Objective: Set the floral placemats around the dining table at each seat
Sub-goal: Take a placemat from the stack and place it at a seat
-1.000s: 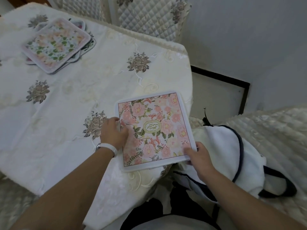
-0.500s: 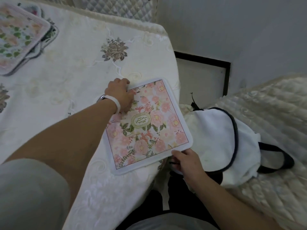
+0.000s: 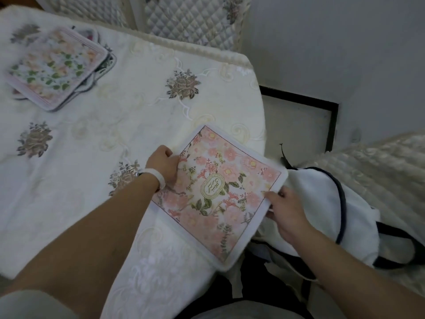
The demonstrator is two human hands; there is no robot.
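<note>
A pink floral placemat (image 3: 220, 192) with a gold oval label lies turned like a diamond at the table's near right edge, its lower corner hanging past the edge. My left hand (image 3: 164, 165) rests curled on the mat's left side, a white band on the wrist. My right hand (image 3: 284, 209) pinches the mat's right edge, thumb on top and fingers beneath. A stack of several more floral placemats (image 3: 55, 67) sits at the far left of the table (image 3: 92, 139), which wears a cream embroidered cloth.
A white bag with dark trim (image 3: 322, 215) lies on the quilted seat (image 3: 379, 176) right of the table corner. Quilted chair backs (image 3: 188, 21) stand behind the table. A grey wall and a dark-framed floor panel (image 3: 299, 125) are at the right.
The placemat has been rotated clockwise into a diamond angle. My left hand slid down its left side and my right hand moved up to its right edge. The view swung back left.
</note>
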